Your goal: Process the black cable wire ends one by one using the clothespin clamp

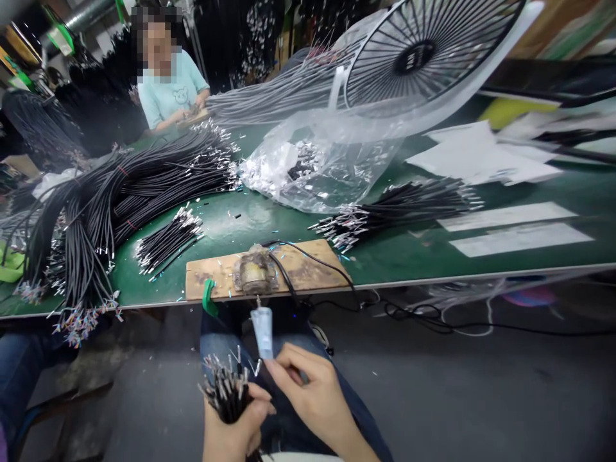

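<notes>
My left hand (235, 430) is wrapped round a bundle of black cables (226, 391), whose silvery stripped ends point up and fan out. Just right of the bundle, my right hand (310, 391) has thumb and forefinger pinched together. What lies between those fingertips is too small to make out. They meet the lower end of a pale blue tapered piece (262, 333), which hangs from the thin shaft of a small motor-like device (255, 272). That device sits on a wooden board (312, 260) at the table edge.
On the green table (231, 224) lie a short cable bundle (171, 240), long black cables (144, 173), another bundle (399, 205), a clear plastic bag (327, 167) and white paper strips (520, 237). A fan (414, 58) stands behind. A co-worker (173, 90) sits opposite. Black cords (423, 321) hang below the edge.
</notes>
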Tool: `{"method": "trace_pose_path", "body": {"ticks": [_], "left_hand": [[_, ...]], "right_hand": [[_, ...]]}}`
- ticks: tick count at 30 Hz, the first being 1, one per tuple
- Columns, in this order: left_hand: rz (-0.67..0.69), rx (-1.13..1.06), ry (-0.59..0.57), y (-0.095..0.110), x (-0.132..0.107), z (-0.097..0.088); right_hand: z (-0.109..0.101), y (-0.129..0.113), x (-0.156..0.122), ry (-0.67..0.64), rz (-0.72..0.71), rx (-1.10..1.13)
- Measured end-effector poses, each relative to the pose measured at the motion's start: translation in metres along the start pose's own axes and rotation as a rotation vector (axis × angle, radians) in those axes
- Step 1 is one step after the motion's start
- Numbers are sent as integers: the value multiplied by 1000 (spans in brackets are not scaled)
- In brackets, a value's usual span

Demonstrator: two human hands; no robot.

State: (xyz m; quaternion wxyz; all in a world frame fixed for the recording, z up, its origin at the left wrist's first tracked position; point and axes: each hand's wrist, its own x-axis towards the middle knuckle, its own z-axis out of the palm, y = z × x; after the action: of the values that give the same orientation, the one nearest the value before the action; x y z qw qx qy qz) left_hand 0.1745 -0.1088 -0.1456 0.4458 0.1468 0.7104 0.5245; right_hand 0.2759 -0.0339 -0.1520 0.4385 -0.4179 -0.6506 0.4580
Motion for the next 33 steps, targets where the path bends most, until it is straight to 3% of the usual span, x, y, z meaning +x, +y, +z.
{"method": "trace_pose_path", "body": {"ticks": [2,5,8,15,20,24,29,31,33], "left_hand": [[-12,0,23,-2,-1,-2],[-1,4,98,-5,-1,-5],[1,4,142,-8,-1,-6],[-47,-32,136,-10,-2,2],[7,-40,143,-4,-6,5],[26,-49,125,-3,-7,6],[-24,-75,60,-10,-6,6],[-57,-87,8,-11,-6,7],[-77,-92,-46,-11,-6,8]], "right_hand": [[0,-4,-1,50,-81,-34],[-3,-13,-1,-73,-165,-4],[-2,-17,-2,-127,-133,57],[8,-7,-5,137,-25,204],[3,-14,-1,-50,-102,183],[2,-14,-3,-71,-69,166],[8,-7,-10,111,-163,12],[12,-5,-13,183,-196,49],[14,-1,-15,145,-151,182]]}}
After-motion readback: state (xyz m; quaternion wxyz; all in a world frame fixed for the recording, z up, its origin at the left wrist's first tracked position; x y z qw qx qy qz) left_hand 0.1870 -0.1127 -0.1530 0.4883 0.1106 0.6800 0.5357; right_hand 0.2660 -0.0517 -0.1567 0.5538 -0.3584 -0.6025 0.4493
